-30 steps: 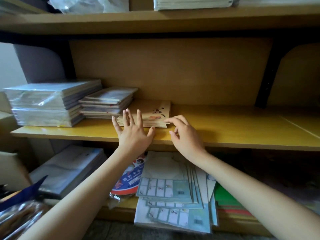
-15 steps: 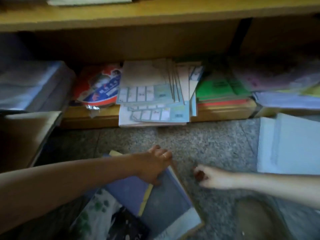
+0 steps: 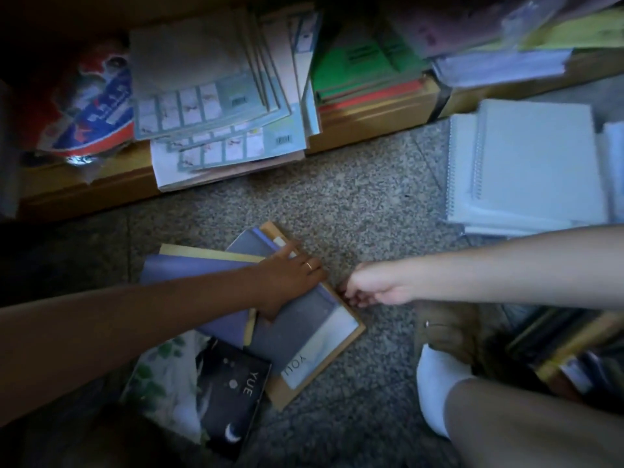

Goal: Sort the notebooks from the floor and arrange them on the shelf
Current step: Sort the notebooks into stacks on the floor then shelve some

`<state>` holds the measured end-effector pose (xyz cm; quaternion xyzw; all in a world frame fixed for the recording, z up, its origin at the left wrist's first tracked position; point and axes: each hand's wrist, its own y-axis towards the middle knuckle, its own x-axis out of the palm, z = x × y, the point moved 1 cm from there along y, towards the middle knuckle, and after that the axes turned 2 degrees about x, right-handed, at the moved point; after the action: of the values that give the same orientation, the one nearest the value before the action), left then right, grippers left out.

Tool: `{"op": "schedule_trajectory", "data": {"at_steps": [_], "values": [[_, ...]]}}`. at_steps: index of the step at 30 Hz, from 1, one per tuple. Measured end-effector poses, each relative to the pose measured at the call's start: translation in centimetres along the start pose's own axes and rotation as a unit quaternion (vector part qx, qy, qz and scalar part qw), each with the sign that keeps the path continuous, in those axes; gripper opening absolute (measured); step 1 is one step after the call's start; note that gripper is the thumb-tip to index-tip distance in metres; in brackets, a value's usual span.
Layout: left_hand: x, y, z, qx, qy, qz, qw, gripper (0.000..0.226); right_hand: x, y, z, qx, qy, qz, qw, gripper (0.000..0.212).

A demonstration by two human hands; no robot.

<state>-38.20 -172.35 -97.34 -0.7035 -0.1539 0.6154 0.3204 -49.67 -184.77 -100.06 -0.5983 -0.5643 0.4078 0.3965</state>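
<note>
Left hand (image 3: 292,278) covers the upper part of the YOU notebook (image 3: 304,336). Thumb lost at the cover edge, grip unclear.
Right hand (image 3: 369,285): fingertips curled under; contact with that notebook's edge not resolvable.
Blue notebook (image 3: 182,271): largely under the forearm.
Leaf-print notebook (image 3: 158,383), lower left: partly under the black notebook (image 3: 233,390).
Red-blue packet (image 3: 87,106), upper left: blurred, print unreadable.
Wrapped stacks (image 3: 499,65), upper right: smeared.
Spiral pads (image 3: 526,163) and book stack (image 3: 574,346): cut by the right edge.
</note>
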Motion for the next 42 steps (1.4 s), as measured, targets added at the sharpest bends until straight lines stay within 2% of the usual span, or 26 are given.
{"op": "schedule_trajectory", "data": {"at_steps": [4,6,9,12,14,16,18,20,24,26,28,30,33,35,39,41,42], "values": [[-0.2,-0.2,0.1,-0.006,0.019,0.040,0.999,0.112,1.2,-0.6,0.4,-0.028,-0.028,-0.034,0.999,0.021],[0.1,-0.4,0.0,-0.007,0.036,0.069,0.997,0.114,2.0,-0.9,1.1,-0.081,-0.022,-0.044,0.996,0.020],[1.0,-1.2,-0.4,-0.012,0.042,0.150,0.988,0.122,2.4,-2.0,1.4,-0.118,0.006,-0.064,0.991,0.023],[1.0,-2.3,-0.3,-0.013,0.039,0.186,0.982,0.128,2.2,-2.4,1.4,-0.154,-0.041,-0.013,0.987,0.010],[1.1,-2.9,-0.4,-0.016,0.022,0.173,0.985,0.130,2.3,-2.5,1.3,-0.192,-0.056,0.027,0.979,0.016],[1.6,-3.6,-0.9,-0.021,-0.033,0.169,0.985,0.113,2.4,-2.8,0.8,-0.211,-0.060,0.060,0.974,0.014],[1.3,-4.5,-1.5,-0.041,-0.130,0.192,0.972,0.083,2.1,-3.2,-0.4,-0.236,-0.076,0.109,0.963,0.015],[0.5,-4.9,-2.0,-0.075,-0.168,0.233,0.955,0.068,1.1,-3.9,-2.3,-0.267,-0.119,0.170,0.941,0.016],[-1.4,-4.7,-4.0,-0.135,-0.157,0.315,0.926,0.054,-1.5,-6.6,-6.7,-0.371,-0.257,0.240,0.860,0.006],[-3.1,-4.9,-5.5,-0.165,-0.181,0.353,0.903,0.046,-2.5,-7.9,-8.3,-0.416,-0.312,0.277,0.808,0.010],[-5.0,-5.4,-7.0,-0.183,-0.224,0.360,0.887,0.042,-3.3,-8.8,-9.6,-0.455,-0.358,0.317,0.751,0.016],[-6.4,-5.9,-8.2,-0.171,-0.268,0.362,0.876,0.036,-4.0,-9.9,-10.5,-0.502,-0.401,0.355,0.679,0.018],[-7.6,-6.6,-9.4,-0.140,-0.318,0.374,0.860,0.050,-5.3,-11.4,-11.2,-0.566,-0.454,0.397,0.562,0.018],[-8.0,-6.7,-9.5,-0.128,-0.321,0.382,0.857,0.050,-6.3,-12.3,-11.4,-0.594,-0.479,0.400,0.507,0.018],[-9.5,-6.6,-8.7,-0.126,-0.261,0.425,0.857,0.031,-8.3,-14.2,-12.0,-0.630,-0.523,0.422,0.389,0.014],[-10.3,-6.7,-8.0,-0.139,-0.285,0.443,0.839,0.024,-9.0,-15.3,-12.2,-0.636,-0.529,0.450,0.337,0.015],[-10.5,-6.8,-7.8,-0.148,-0.315,0.453,0.821,0.019,-9.2,-15.7,-12.2,-0.640,-0.522,0.464,0.322,0.015]]}}
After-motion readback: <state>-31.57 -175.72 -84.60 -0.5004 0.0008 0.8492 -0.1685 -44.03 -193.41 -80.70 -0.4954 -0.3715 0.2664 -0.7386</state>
